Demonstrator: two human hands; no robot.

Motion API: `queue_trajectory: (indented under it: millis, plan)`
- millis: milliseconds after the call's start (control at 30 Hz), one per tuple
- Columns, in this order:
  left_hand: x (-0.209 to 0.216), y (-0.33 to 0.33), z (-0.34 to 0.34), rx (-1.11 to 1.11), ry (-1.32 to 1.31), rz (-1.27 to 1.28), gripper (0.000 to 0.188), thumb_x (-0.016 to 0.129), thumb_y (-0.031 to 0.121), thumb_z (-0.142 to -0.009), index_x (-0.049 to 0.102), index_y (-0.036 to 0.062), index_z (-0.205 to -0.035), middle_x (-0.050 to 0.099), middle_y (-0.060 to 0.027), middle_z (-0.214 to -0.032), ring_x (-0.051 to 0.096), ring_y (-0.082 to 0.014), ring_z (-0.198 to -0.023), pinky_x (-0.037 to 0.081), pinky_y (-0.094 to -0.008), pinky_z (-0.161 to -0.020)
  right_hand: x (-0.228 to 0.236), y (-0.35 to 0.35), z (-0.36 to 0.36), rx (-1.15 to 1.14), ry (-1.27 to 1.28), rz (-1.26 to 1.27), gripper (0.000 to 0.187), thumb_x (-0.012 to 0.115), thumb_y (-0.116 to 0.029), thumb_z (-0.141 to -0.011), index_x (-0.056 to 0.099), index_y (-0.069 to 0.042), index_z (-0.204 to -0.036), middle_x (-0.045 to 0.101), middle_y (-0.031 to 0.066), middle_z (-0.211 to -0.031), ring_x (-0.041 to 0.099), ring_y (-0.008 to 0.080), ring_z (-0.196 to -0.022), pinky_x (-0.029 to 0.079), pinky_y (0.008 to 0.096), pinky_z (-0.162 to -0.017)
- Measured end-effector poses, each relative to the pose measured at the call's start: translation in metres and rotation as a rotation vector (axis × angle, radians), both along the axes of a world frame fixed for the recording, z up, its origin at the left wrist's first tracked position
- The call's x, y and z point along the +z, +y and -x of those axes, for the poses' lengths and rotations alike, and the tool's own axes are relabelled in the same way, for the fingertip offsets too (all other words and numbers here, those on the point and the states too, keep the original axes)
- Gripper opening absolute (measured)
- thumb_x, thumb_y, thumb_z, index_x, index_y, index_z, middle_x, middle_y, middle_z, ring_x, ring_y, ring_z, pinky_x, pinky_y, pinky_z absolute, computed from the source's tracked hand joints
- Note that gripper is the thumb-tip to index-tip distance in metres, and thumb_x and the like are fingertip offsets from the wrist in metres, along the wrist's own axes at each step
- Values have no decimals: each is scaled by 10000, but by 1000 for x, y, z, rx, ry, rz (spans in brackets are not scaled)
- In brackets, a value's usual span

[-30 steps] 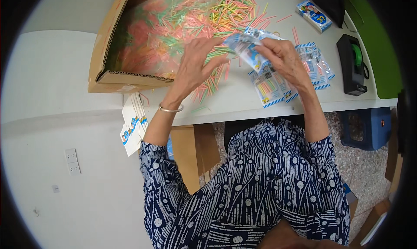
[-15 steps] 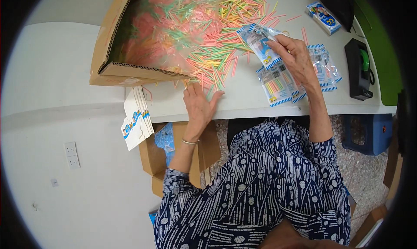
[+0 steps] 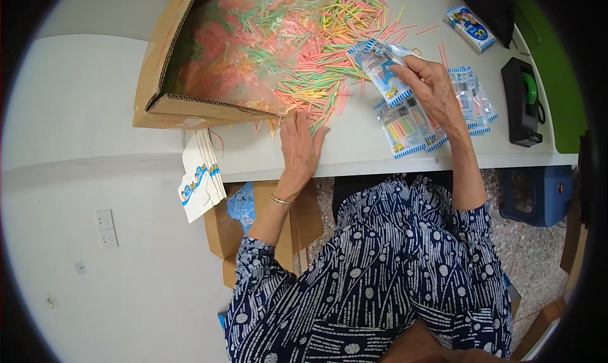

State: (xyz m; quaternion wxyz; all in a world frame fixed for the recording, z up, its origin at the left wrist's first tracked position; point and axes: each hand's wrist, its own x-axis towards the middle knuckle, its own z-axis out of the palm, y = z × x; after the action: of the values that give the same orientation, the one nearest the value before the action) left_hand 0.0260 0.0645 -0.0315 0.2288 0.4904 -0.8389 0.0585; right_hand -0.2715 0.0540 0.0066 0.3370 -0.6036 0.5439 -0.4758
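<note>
White tabletop (image 3: 354,135) was strewn with pastel sticks (image 3: 310,87). Blue-and-white plastic packet (image 3: 383,76) was pinched in right hand (image 3: 436,94), near filled packets (image 3: 400,127). Left hand (image 3: 299,146) lay at sticks' near edge; grasp could not be told. Cardboard box (image 3: 177,111) stood left, black tape dispenser (image 3: 516,97) right.

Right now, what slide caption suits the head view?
Left hand by loose colored sticks beside an open carton; right hand holding a blue-and-white packet.

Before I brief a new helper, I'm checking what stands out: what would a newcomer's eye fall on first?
First, probably, the heap of pastel sticks at the top centre, beside the cardboard box. Next, the blue-and-white packet held in the right fingers, near the heap's edge.
</note>
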Motion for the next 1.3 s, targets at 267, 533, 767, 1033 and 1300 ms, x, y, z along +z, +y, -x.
queue_trajectory:
  millis: [267,533,767,1033,1300]
  plan:
    - [41,-33,-9,-307,-427,76,643,648,379,-822,434,-25,-1274,415,-197,-1313,389,-369,-1189,324,-499,-983,5,0,-8,16,-25,-16,286,597,-246,-897,624,32,-835,471,3,-616,388,82,-591,308,272,-525]
    - [39,-68,-2,-284,-653,66,512,574,271,-864,458,-61,-1236,448,-179,-1275,412,-326,-1175,332,-465,-970,5,0,-14,16,-36,20,319,600,-245,-894,531,19,-730,402,10,-593,335,91,-576,274,291,-515]
    - [21,-80,11,-273,-573,195,349,571,89,-788,521,-59,-1101,492,-171,-1113,478,-287,-1007,367,-423,-854,2,0,-11,15,-16,7,306,610,-243,-891,548,8,-728,415,-11,-599,339,76,-581,276,275,-517]
    - [23,-94,16,-246,-410,74,205,528,102,-840,529,6,-1021,498,-127,-917,492,-277,-902,353,-403,-792,-5,-9,-12,-83,-135,-40,261,605,-245,-907,609,-16,-781,479,-63,-662,390,28,-614,310,222,-537]
    - [48,-126,29,-124,125,-280,198,476,139,-937,500,24,-1097,555,-143,-910,562,-309,-836,414,-468,-726,-9,-30,-41,-132,-614,-63,230,589,-252,-925,649,-33,-891,608,-55,-762,507,3,-693,394,180,-644]
